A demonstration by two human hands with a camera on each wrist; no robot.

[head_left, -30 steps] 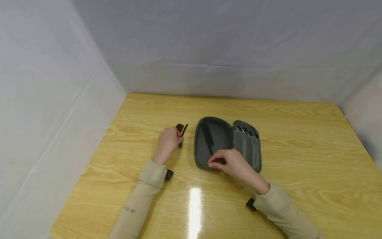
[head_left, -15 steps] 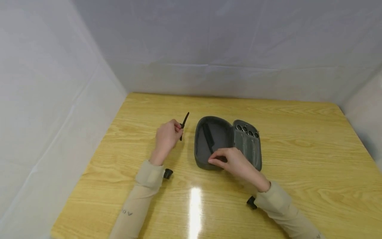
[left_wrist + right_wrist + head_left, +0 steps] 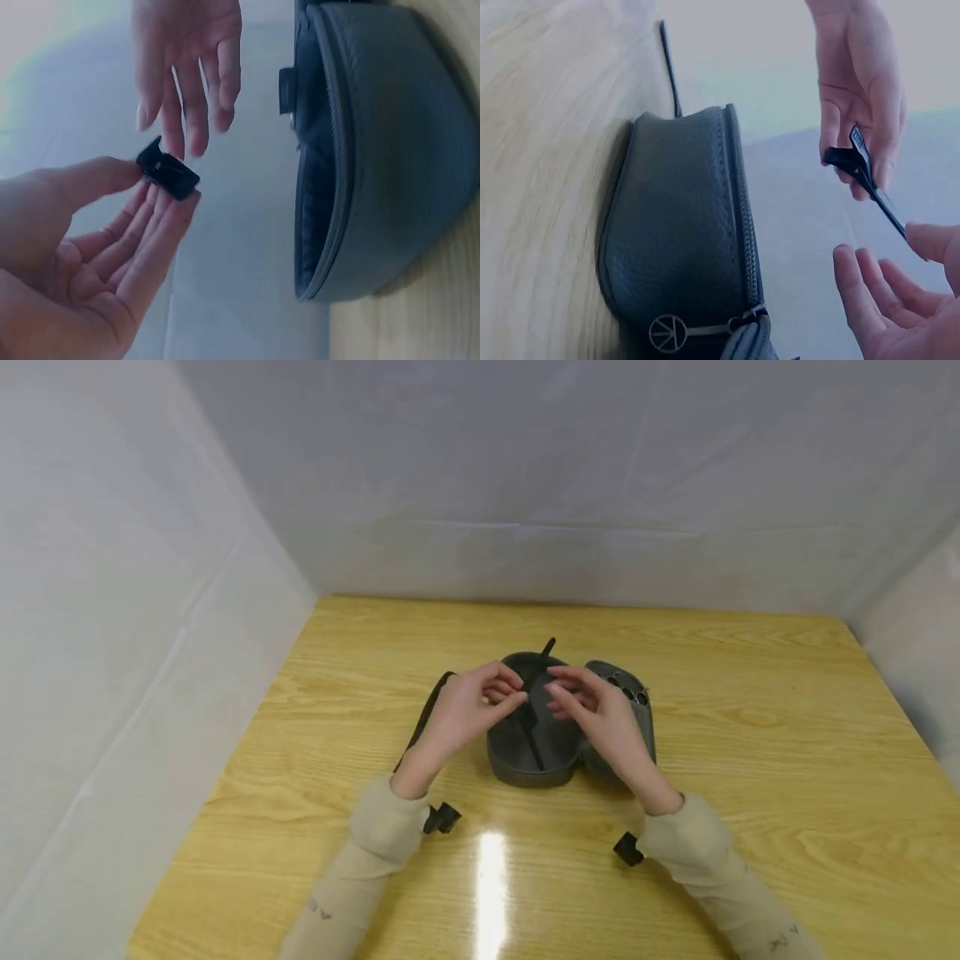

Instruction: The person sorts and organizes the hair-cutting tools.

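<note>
So the open case (image 3: 534, 752) sits on the wooden table (image 3: 750, 760), roughly in the middle, with its two halves side by side. A comb (image 3: 531, 731) lies inside the left half, running front to back, and scissors (image 3: 633, 692) sit in the right half with their handle rings at the far end. Both hands hover right above the case: left hand (image 3: 468, 710) over its left side, right hand (image 3: 600, 710) over the right, fingertips close together. A slim clip (image 3: 542, 660) is between them, pinched by the left hand, its tip poking out toward the far wall. A strap (image 3: 427, 714) trails on the table just left of the case, under the left hand.
</note>
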